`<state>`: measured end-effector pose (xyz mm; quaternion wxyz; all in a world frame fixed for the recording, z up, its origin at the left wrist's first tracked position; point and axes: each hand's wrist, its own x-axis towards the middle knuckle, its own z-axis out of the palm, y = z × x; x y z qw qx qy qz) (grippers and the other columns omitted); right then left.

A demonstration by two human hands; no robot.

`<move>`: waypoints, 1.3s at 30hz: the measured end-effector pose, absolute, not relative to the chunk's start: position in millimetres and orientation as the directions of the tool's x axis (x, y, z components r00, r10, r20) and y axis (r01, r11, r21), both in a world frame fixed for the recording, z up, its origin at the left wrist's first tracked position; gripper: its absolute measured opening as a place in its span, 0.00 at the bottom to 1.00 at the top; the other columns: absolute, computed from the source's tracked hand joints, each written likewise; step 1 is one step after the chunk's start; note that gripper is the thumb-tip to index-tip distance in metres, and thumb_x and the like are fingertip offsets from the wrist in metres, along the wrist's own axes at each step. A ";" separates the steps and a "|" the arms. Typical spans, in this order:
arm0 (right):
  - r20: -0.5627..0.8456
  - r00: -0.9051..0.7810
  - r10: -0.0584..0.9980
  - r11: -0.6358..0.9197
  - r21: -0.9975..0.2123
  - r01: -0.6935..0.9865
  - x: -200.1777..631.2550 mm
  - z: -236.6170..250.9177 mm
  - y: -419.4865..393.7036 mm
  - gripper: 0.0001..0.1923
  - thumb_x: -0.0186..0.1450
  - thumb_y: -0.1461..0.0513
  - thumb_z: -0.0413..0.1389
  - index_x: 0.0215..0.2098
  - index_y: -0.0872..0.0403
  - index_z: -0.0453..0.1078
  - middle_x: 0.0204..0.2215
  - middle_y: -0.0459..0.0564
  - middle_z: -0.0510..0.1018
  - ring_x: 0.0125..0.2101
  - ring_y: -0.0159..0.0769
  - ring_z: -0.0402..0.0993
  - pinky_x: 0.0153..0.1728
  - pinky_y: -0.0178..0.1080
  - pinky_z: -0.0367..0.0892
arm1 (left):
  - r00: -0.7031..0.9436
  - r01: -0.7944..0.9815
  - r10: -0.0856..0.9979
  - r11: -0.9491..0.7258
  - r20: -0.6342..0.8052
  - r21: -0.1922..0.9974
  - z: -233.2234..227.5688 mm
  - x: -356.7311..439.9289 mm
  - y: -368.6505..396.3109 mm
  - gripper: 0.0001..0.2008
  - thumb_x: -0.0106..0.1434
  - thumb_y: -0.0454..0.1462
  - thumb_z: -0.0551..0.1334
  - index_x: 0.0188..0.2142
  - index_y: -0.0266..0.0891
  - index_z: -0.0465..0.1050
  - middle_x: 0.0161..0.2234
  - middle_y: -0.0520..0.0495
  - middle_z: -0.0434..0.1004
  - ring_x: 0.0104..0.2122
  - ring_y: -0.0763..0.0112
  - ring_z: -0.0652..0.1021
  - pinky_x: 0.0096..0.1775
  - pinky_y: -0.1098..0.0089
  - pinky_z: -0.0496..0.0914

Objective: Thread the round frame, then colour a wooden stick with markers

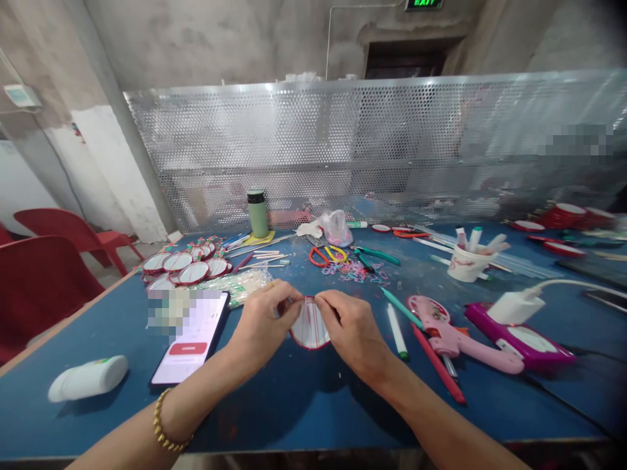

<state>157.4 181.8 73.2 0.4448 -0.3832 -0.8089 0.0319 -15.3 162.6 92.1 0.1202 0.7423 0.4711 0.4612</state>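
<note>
A small round white disc with a red rim (310, 326), like a toy drum, is held up between my two hands over the blue table. Red lines run down its face. My left hand (267, 313) pinches its upper left edge between thumb and fingers. On the upper right edge, my right hand (350, 323) grips in the same way. Fingers hide part of the rim. Beyond the hands lie small coloured rubber bands (350, 269), scissors with red and yellow handles (327, 256) and teal-handled pliers (377, 254).
Several similar red-rimmed discs (179, 262) are piled at the left. A lit phone (196, 339) and a white bottle (89, 378) lie nearer. At the right are a pink glue gun (448, 329), a purple power strip (533, 346) and a cup of markers (467, 264). A perforated metal screen (294, 150) stands behind.
</note>
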 end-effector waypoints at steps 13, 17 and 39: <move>0.687 -0.364 0.629 0.724 -0.349 0.595 154.4 75.2 176.1 0.16 0.72 0.66 0.47 0.26 0.53 0.65 0.23 0.45 0.70 0.24 0.32 0.66 0.28 0.35 0.59 | 0.012 0.476 0.906 -0.378 0.424 0.794 89.5 -15.4 158.9 0.06 0.61 0.34 0.59 0.31 0.39 0.75 0.22 0.53 0.73 0.22 0.74 0.70 0.25 0.74 0.61; 0.686 -0.373 0.624 0.728 -0.338 0.596 155.0 76.0 175.2 0.18 0.72 0.66 0.47 0.24 0.53 0.64 0.22 0.44 0.68 0.23 0.31 0.65 0.28 0.35 0.58 | 0.009 0.476 0.904 -0.379 0.426 0.794 90.7 -14.3 158.0 0.05 0.61 0.34 0.58 0.31 0.39 0.73 0.22 0.53 0.72 0.22 0.74 0.71 0.26 0.74 0.62; 0.681 -0.403 0.612 0.745 -0.325 0.583 153.4 75.6 172.0 0.18 0.73 0.65 0.46 0.25 0.53 0.64 0.22 0.44 0.68 0.24 0.32 0.65 0.29 0.35 0.59 | -0.052 0.431 0.916 -0.339 0.398 0.836 93.5 -12.9 155.5 0.05 0.60 0.34 0.58 0.28 0.38 0.70 0.23 0.54 0.70 0.22 0.75 0.69 0.24 0.75 0.62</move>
